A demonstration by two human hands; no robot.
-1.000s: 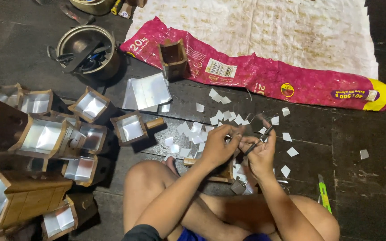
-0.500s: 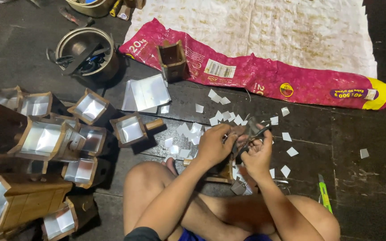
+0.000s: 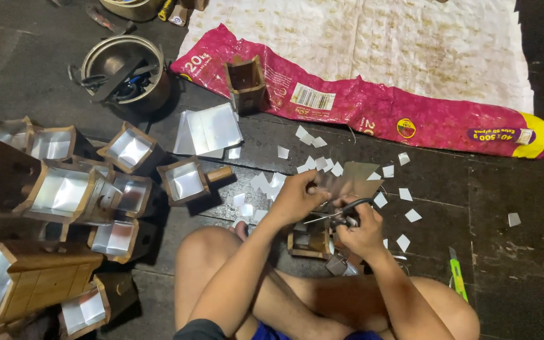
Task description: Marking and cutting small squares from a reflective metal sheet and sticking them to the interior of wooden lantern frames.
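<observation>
Left hand: I saw the left hand (image 3: 297, 196) closed around a thin, dull metallic sheet piece (image 3: 347, 179), held up above the dark floor (image 3: 511, 277).
Right hand: the right hand (image 3: 361, 232) was clenched on a pair of black-handled scissors (image 3: 341, 214), fingers through the loops, blades pointing left at the sheet's lower edge.
Sheet: it sat between both hands, over the crossed legs, just above a small open wooden box (image 3: 310, 242) on the floor.
Offcuts: small white-silver squares (image 3: 313, 165) lay scattered around the hands.
Left side: I counted a heap of foil-lined wooden boxes (image 3: 64, 189), stacked and tilted, with one more (image 3: 187, 181) apart, nearer the hands.
Behind: a pink printed plastic sack (image 3: 373, 104) lay flat, an unlined wooden box (image 3: 245, 82) standing on it; a round metal pot holding tools (image 3: 124, 72) was to its left.
Right: a green utility knife (image 3: 456, 277) rested beside the knee.
</observation>
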